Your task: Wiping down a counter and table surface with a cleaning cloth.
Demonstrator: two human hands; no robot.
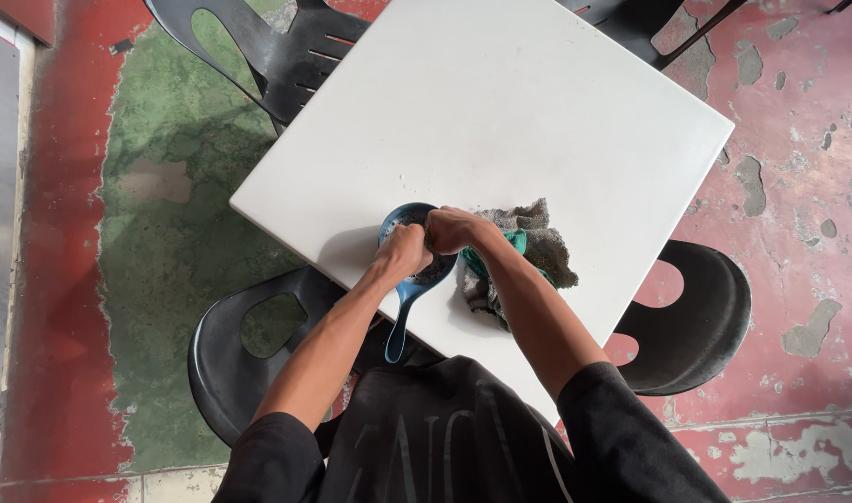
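Note:
A blue dipper with a long handle (403, 312) rests on the near edge of a white square table (500, 102). Both fists are clenched together over its bowl. My left hand (405, 250) and my right hand (456, 229) are shut on a grey rag, of which only a bit shows between them. A crumpled grey and green cloth (530, 244) lies on the table just right of my right hand, touching my forearm.
Black plastic chairs stand around the table: one at the near left (230, 354), one at the near right (701, 317), one at the far left (277, 51). The floor is worn red and green paint.

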